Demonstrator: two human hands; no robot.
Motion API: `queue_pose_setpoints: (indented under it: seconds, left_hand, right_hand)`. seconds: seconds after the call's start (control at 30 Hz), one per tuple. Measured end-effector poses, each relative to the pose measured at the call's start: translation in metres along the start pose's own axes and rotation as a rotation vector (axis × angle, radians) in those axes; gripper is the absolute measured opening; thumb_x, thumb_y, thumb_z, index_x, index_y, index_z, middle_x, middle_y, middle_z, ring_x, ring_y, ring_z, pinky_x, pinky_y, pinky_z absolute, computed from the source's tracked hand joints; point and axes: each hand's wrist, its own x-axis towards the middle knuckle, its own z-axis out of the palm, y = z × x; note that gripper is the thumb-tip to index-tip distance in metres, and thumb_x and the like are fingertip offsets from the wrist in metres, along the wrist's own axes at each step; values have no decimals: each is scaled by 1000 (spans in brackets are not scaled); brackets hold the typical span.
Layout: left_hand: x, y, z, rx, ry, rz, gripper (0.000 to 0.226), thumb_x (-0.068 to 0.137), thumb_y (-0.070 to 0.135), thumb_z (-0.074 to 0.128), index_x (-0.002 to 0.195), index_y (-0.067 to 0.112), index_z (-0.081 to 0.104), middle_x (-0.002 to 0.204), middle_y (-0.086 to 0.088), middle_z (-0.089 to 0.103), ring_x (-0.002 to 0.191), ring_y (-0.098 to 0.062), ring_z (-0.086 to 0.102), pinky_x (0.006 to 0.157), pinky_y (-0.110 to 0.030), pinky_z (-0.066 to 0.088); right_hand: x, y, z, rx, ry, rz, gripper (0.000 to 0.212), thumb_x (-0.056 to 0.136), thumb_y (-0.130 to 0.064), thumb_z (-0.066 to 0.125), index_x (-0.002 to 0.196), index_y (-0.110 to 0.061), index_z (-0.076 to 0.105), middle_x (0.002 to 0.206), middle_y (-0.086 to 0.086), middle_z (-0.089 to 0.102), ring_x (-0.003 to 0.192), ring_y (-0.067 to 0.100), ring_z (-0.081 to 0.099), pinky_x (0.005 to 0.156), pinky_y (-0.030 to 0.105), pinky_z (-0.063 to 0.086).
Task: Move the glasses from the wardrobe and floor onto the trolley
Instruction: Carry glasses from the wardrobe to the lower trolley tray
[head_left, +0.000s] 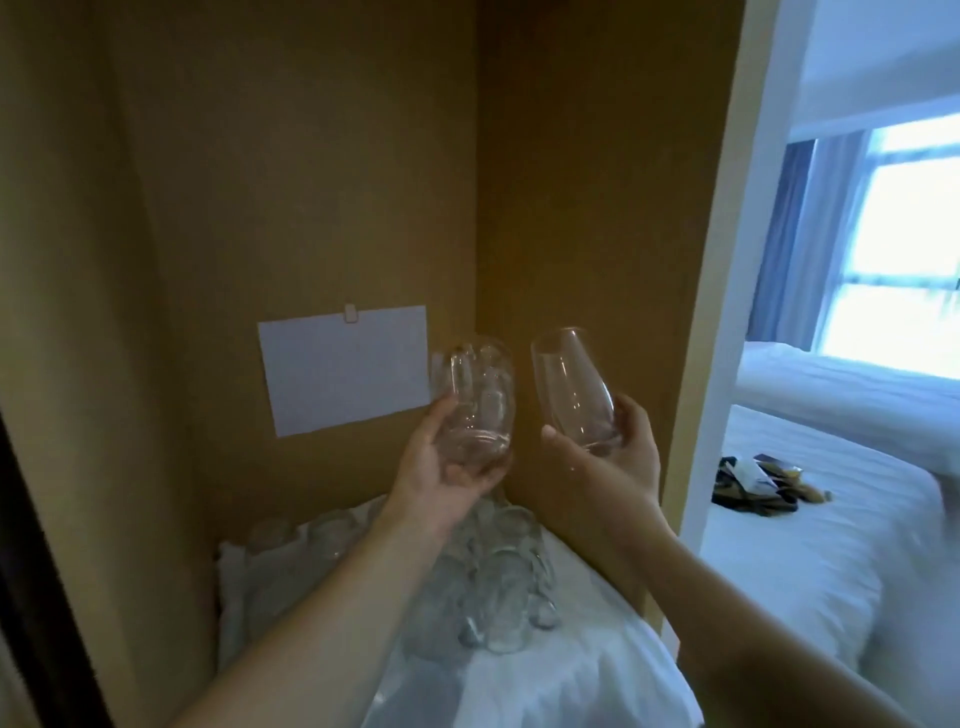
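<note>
A clear tumbler (475, 402) sat in the left hand (441, 467), another glass (574, 387) in the right hand (618, 447), each grip curled round the base, above more glasses (493, 587) on white cloth (561, 670) in the wardrobe (311, 182). Both long axes leaned, mouths up-left. Carrying them apart, upright, would probably avoid clinking.

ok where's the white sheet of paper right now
The white sheet of paper is clipped to the wardrobe's back wall, left of centre, just left of the glass in the left hand.

Glass cluster (488, 587) blurred, count unclear — partly behind left forearm (332, 618); bed items (763, 483) unidentifiable.
</note>
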Motion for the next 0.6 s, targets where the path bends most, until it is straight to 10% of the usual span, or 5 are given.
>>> queue_pose_setpoints:
  seconds: [0.1,0.23,0.37,0.53,0.6]
  left_hand:
    - [0,-17,19,49,-84,-63,44,69,21,88,108,8,71,104,-20,74,75,-34,72,86,-48,57]
    - [2,-50,52,147,-235,-121,60,64,25,91,115,4,69,118,-21,71,89,-35,73,100,-47,50]
    - [2,-98,86,218,-417,-240,50,79,31,79,118,2,70,115,-22,71,97,-39,72,101,-60,49]
    - [-6,-167,143,368,-623,-308,57,41,34,97,90,10,83,99,-13,75,89,-29,74,97,-51,52]
    - [-8,-199,163,360,-613,-340,59,43,36,99,93,11,83,108,-14,75,96,-31,74,94,-50,57]
  right_hand:
    - [1,-11,-26,-15,72,-69,77,54,-54,91,118,-60,47,105,-36,61,96,-14,62,71,5,51]
    - [14,-19,-70,-13,135,-53,93,51,-44,91,132,-43,47,116,-15,62,104,7,66,86,41,61]
    - [27,-20,-130,-109,187,-77,97,64,-18,95,143,-29,40,123,-3,53,109,12,60,87,46,61]
    - [33,-23,-220,-158,276,-92,94,58,-34,96,134,-34,41,123,1,55,111,18,61,81,25,59]
    - [33,-25,-257,-156,320,-89,98,53,-45,91,136,-32,41,126,2,56,114,20,62,89,37,60]
